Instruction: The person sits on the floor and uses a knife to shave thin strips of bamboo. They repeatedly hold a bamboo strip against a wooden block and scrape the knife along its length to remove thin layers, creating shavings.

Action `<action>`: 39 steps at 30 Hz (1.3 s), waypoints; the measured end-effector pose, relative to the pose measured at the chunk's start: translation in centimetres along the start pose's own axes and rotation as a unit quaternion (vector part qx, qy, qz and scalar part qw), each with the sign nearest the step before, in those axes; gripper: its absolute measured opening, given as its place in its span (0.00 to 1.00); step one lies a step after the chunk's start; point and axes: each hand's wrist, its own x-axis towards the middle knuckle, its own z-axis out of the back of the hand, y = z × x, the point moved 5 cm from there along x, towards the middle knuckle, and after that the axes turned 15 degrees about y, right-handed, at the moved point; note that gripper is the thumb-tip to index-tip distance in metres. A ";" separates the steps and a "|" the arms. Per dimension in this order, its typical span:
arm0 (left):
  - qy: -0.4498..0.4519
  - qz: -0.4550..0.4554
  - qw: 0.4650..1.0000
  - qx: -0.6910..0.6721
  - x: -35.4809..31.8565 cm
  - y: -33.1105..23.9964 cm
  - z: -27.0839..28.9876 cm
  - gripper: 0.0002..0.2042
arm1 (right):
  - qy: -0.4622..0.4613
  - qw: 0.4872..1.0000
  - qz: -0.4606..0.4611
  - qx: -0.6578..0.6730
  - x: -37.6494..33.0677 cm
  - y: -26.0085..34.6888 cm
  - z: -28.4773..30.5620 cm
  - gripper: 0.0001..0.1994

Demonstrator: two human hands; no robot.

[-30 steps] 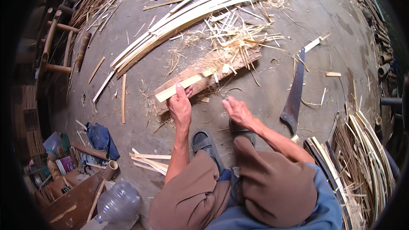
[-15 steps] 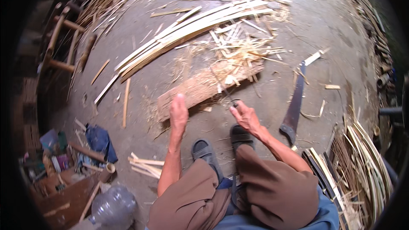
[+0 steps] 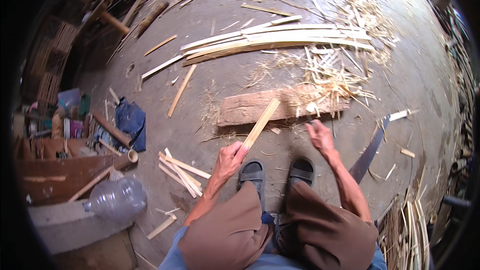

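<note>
My left hand (image 3: 230, 161) is closed around the lower end of a flat, pale bamboo strip (image 3: 262, 122). The strip slants up and to the right, its far end in front of a rough wooden board (image 3: 245, 108) on the floor. My right hand (image 3: 321, 137) is closed on the dark handle of a knife (image 3: 310, 120), close to the board's near edge; its thin blade is hardly visible now. Curled shavings (image 3: 332, 82) pile over the board's right end.
Long split bamboo strips (image 3: 280, 40) lie beyond the board. To the right is a handsaw (image 3: 372, 147). Short strips (image 3: 182, 170), a clear plastic bottle (image 3: 117, 197) and a blue cloth (image 3: 131, 125) are at left. A bundle of thin strips (image 3: 412, 230) sits at lower right.
The view has swung left, so the floor things appear farther right. A bamboo strip now shows in my left hand, where none was visible before. My right hand still grips the knife.
</note>
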 end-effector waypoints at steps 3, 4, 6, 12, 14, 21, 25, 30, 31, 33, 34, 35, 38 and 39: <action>-0.151 0.075 0.986 -0.015 -5.5 7.5 2.9 0.14 | 0.004 1.000 0.005 -0.023 -1.8 1.2 1.5 0.10; -0.217 0.095 0.971 -0.021 -7.1 10.6 3.7 0.14 | 0.017 0.999 -0.019 -0.019 -2.4 2.1 1.5 0.10; -0.308 0.166 0.936 0.046 -10.1 14.0 4.9 0.10 | 0.006 0.999 -0.045 -0.002 -3.5 1.1 1.1 0.12; -0.418 0.217 0.877 0.096 -16.3 23.1 5.7 0.18 | -0.025 0.989 -0.145 0.021 -7.5 -4.4 0.4 0.14; -0.421 0.267 0.858 0.126 -18.0 26.3 4.8 0.25 | -0.070 0.987 -0.142 -0.027 -8.7 -4.7 1.0 0.13; -0.345 0.231 0.896 0.157 -11.5 25.2 4.6 0.30 | -0.122 0.972 -0.181 -0.081 -9.9 -8.8 3.1 0.14; -0.298 0.183 0.900 0.262 -3.1 24.7 11.2 0.32 | -0.153 0.970 -0.129 -0.136 -9.5 -10.9 2.2 0.13; -0.223 0.273 0.876 0.330 5.1 28.9 21.4 0.33 | -0.117 0.976 -0.154 -0.105 -9.5 -11.2 0.9 0.12; -0.217 0.288 0.870 0.336 6.5 29.4 23.0 0.33 | -0.124 0.975 -0.148 -0.107 -9.8 -11.3 1.0 0.12; -0.213 0.308 0.862 0.343 8.8 29.8 25.1 0.33 | -0.124 0.973 -0.159 -0.110 -10.0 -11.3 0.7 0.12; -0.215 0.313 0.860 0.342 9.8 30.0 26.0 0.33 | -0.122 0.973 -0.166 -0.107 -9.7 -11.4 0.7 0.12; -0.215 0.312 0.861 0.339 11.7 29.8 26.2 0.33 | -0.127 0.970 -0.176 -0.107 -9.6 -11.6 1.2 0.12; -0.241 0.337 0.848 0.330 12.0 31.0 26.8 0.31 | -0.064 0.967 -0.232 -0.086 -10.2 -10.2 1.1 0.13; -0.271 0.301 0.836 0.371 12.4 30.4 26.4 0.24 | -0.070 0.968 -0.225 -0.082 -10.5 -11.0 1.3 0.13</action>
